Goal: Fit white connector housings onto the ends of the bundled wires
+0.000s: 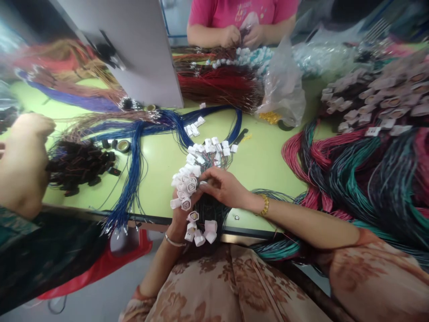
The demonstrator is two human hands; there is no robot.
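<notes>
Floral garment (214, 286) filled near edge. Right hand (228, 190): thumb and forefinger pinched together on right side of white connectors (184, 185). Left hand (180, 218) under same connectors; fingers hidden, couldn't tell grip. Connectors sat centre, at near edge of green table (159, 174); dark cables (209, 205) just right. Blue wires (134, 165) left, black connectors (80, 167) farther left. Pink-and-green cable bundles (348, 165) right. Dark red wires (217, 87) far, pink-shirted co-worker (224, 13) beyond.

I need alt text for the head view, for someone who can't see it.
A left hand, partly hidden, seems to hold a bunch of white plugs while the right hand touches it, at a green table. Blue wires lie left, pink and green wires right; someone in a pink shirt works opposite.
</notes>
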